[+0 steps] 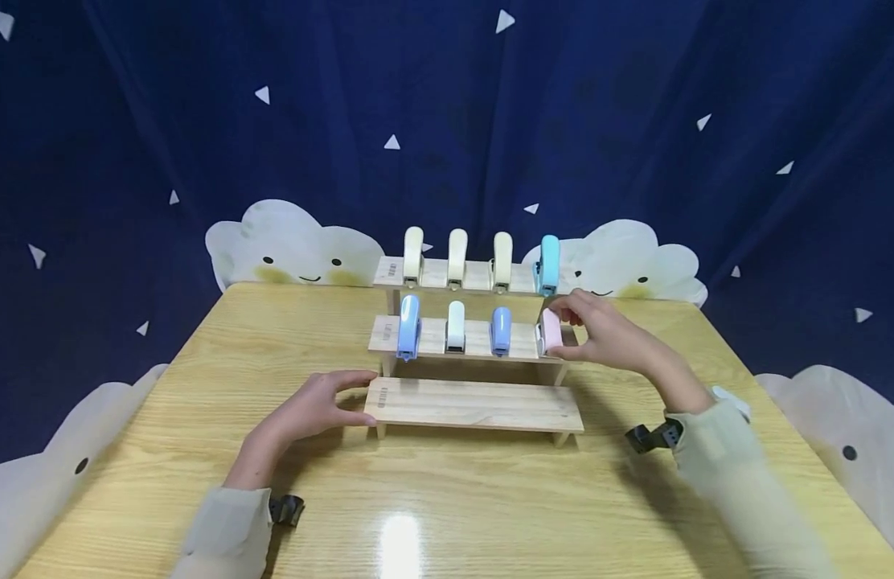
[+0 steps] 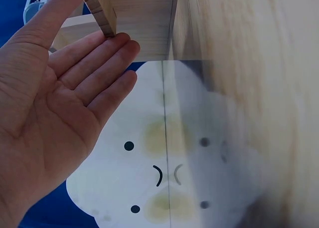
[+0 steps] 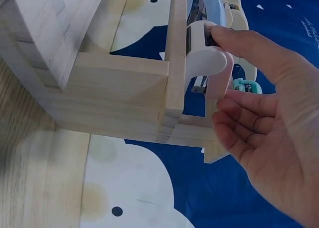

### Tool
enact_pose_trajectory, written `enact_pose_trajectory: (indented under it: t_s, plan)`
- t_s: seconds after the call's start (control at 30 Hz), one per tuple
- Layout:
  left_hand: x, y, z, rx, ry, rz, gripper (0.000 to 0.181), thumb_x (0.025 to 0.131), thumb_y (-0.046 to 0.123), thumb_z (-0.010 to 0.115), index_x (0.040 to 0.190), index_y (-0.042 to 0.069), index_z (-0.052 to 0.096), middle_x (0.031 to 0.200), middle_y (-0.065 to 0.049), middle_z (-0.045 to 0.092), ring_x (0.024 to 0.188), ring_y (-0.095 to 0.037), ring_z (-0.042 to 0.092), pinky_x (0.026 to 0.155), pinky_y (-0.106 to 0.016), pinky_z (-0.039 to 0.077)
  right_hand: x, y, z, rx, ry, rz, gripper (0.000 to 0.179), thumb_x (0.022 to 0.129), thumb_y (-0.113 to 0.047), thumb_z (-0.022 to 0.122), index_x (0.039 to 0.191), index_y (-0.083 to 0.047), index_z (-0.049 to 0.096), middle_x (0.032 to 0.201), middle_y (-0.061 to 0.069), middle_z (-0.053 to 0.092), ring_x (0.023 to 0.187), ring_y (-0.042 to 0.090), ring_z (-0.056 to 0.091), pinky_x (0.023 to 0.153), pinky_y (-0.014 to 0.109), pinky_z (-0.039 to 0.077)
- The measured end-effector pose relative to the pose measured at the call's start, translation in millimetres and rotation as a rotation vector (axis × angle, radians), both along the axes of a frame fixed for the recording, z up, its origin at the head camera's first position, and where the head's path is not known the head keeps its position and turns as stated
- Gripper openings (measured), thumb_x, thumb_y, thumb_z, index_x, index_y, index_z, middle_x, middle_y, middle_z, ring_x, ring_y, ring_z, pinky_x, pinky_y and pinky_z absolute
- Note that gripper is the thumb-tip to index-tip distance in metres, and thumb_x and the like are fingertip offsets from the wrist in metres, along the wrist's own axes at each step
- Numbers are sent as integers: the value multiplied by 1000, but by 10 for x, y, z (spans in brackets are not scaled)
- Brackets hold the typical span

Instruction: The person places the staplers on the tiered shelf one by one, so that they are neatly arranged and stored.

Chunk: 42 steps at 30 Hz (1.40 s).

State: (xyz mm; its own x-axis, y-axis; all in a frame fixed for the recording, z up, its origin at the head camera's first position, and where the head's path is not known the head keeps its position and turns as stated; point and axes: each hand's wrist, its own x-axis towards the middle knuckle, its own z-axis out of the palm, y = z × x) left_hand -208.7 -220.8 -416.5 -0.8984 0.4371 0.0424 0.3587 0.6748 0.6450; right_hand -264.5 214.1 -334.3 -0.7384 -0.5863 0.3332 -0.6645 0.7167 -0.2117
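My right hand (image 1: 602, 334) pinches a small pink-and-white stapler (image 1: 551, 331) between thumb and fingers at the right end of the middle shelf (image 1: 432, 331) of a stepped wooden rack. In the right wrist view the stapler's rounded white end (image 3: 207, 61) faces the camera, against the shelf edge. My left hand (image 1: 309, 410) spans the left end of the bottom shelf (image 1: 476, 404), its fingers fairly straight. Up close in the left wrist view, those fingertips touch the board's edge (image 2: 107, 18). A blue stapler (image 1: 409, 326), a pale mint one (image 1: 455, 326) and a periwinkle one (image 1: 501, 330) share the middle shelf.
Three cream staplers, one of them at the left (image 1: 413, 256), and a teal stapler (image 1: 548, 264) stand on the top shelf. The rack rests on a wood-grain table (image 1: 418, 482). A small white object (image 1: 732, 400) lies by the right sleeve. Behind hangs a dark blue curtain (image 1: 447, 104).
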Motion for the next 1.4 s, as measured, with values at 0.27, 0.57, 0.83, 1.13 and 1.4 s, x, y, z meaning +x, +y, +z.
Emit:
enact_pose_trajectory:
  t_s: [0.27, 0.57, 0.83, 1.13, 1.4]
  plan:
    - [3, 12, -10, -4, -7, 14, 75, 77, 39, 82, 139, 7, 54, 140, -14, 58, 135, -35, 49, 112, -53, 42, 41, 90, 16, -24, -9, -20, 57, 76, -28, 84, 124, -8, 58, 96, 5, 57, 89, 16, 51, 74, 31, 46]
    - [-6, 29, -4, -7, -28, 28, 76, 77, 39, 81, 141, 8, 53, 142, -13, 56, 137, -35, 47, 114, -52, 40, 199, 605, -3, -65, 47, -144, 61, 76, -24, 85, 127, -4, 58, 101, 4, 60, 93, 17, 54, 76, 25, 46]
    - [-7, 30, -8, 7, -42, 30, 75, 77, 36, 82, 141, 9, 53, 143, -12, 56, 137, -33, 48, 114, -51, 41, 368, 1101, -178, -46, 70, -208, 57, 76, -22, 84, 123, -2, 59, 102, 6, 61, 92, -11, 40, 75, 12, 41]
    - [3, 27, -18, 12, -44, 30, 74, 77, 36, 82, 140, 10, 54, 142, -11, 57, 137, -33, 47, 114, -52, 40, 499, 1526, -465, 23, 46, -303, 58, 73, -24, 86, 121, -2, 60, 100, 7, 63, 88, 2, 50, 69, 15, 43]
    - [2, 27, -28, 14, -37, 27, 75, 77, 37, 82, 140, 10, 54, 141, -11, 58, 136, -33, 48, 113, -52, 41, 540, 1792, -684, 99, 38, -291, 64, 65, -24, 91, 114, 5, 62, 89, 3, 59, 76, 8, 48, 59, 22, 43]
